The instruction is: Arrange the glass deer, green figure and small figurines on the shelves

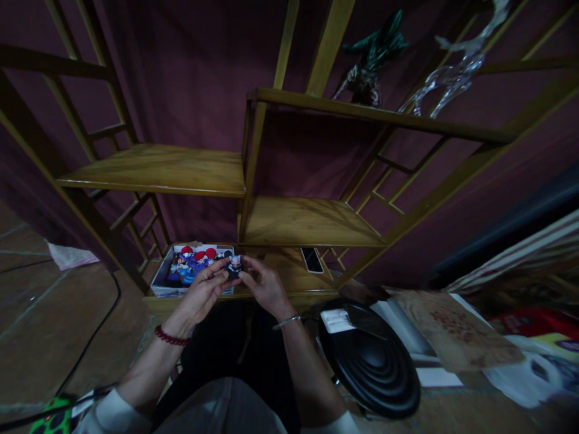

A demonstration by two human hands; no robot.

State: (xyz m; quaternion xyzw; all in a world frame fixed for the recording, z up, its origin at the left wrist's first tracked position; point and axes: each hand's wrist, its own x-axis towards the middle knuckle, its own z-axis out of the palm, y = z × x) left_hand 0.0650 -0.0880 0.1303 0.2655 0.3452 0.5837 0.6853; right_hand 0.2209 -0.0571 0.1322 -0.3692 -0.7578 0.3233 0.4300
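A small toy figurine with a pale head and dark body is held between both hands. My left hand grips it from the left with closed fingers, and my right hand pinches it from the right. Just behind and left of the hands sits an open box on the lowest shelf. Inside lie several red, blue and white figurines, partly hidden by my left hand.
Above stand wooden shelves, with a green figure and a clear glass deer on top. A phone lies on the lowest shelf. On the right are a black round stool, cardboard and plastic bags. A cable crosses the floor at left.
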